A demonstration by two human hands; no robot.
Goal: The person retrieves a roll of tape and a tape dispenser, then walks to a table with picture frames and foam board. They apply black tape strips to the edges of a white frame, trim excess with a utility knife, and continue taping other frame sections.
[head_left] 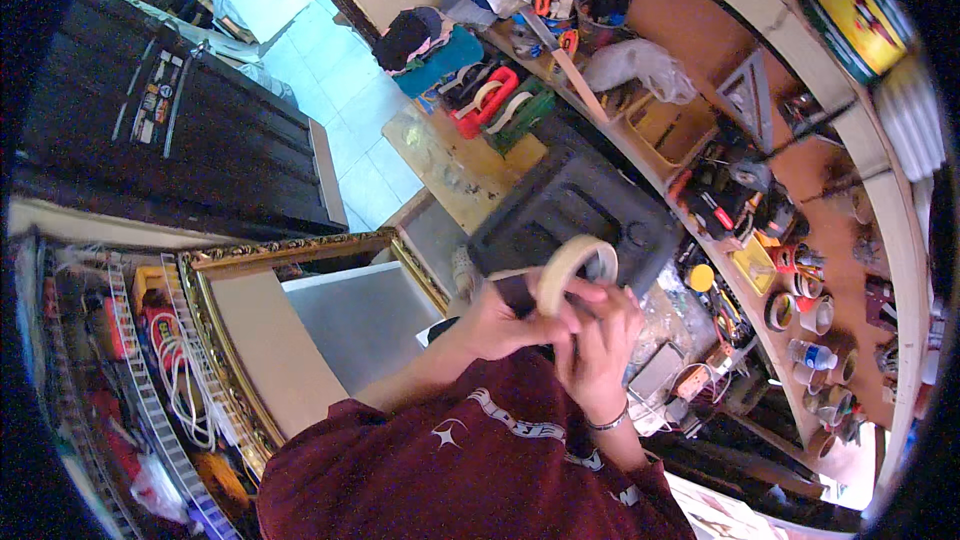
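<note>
A roll of tan masking tape (556,276) is held up in front of my chest, tilted so that its ring opening shows. My left hand (505,322) closes on the near lower edge of the roll with thumb and fingers. Against the roll's lower right side, my right hand (603,335) has its fingers curled, partly hidden behind the ring. A thin pale strip shows by the roll's left side; whether it is a loose tape end I cannot tell. Both hands are slightly blurred.
To my left leans an ornate gold frame (235,380) with a grey panel. Ahead lies a black plastic case (580,215), with red (485,102) and green (520,112) tape dispensers beyond it. At right, a shelf carries a plastic bottle (812,354), cups and tools. A wire rack stands far left.
</note>
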